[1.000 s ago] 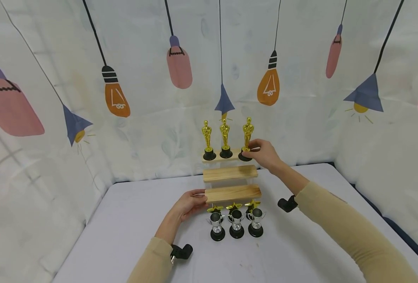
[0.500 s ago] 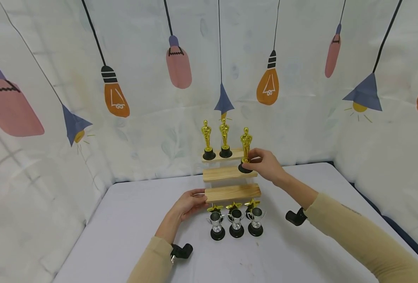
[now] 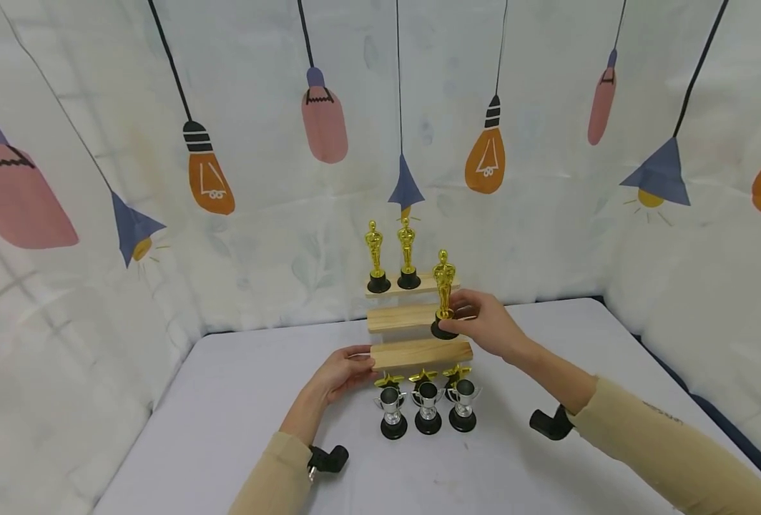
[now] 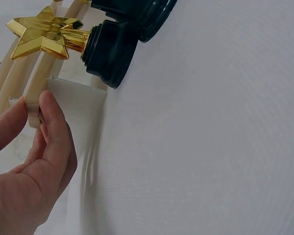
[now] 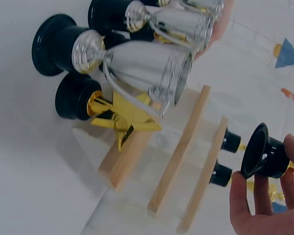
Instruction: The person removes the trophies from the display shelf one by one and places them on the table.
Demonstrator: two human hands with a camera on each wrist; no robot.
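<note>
My right hand (image 3: pixel 488 325) holds a gold figure trophy (image 3: pixel 443 277) upright by its black base, in front of the middle board's right end. In the right wrist view, the hollow underside of that base (image 5: pixel 257 152) shows, apart from the boards. My left hand (image 3: pixel 344 372) pinches the left end of the lowest board (image 3: pixel 422 353) of a three-step wooden stand, thumb on one face and fingers on the other (image 4: pixel 54 132). Two more gold figure trophies, one on the left (image 3: pixel 374 250) and one in the middle (image 3: pixel 407 247), stand on the top board (image 3: pixel 428 285).
Several silver cup trophies (image 3: pixel 428 402) stand in a row in front of the stand. Behind them is a row of gold star trophies (image 3: pixel 423 377), partly hidden. A white cloth covers the table (image 3: pixel 239 400); a lamp-patterned curtain (image 3: pixel 277 236) hangs behind.
My right hand has brought the gold figure trophy down and slightly toward me, from the top board's right end to in front of the middle board. My left hand stays on the lowest board.
</note>
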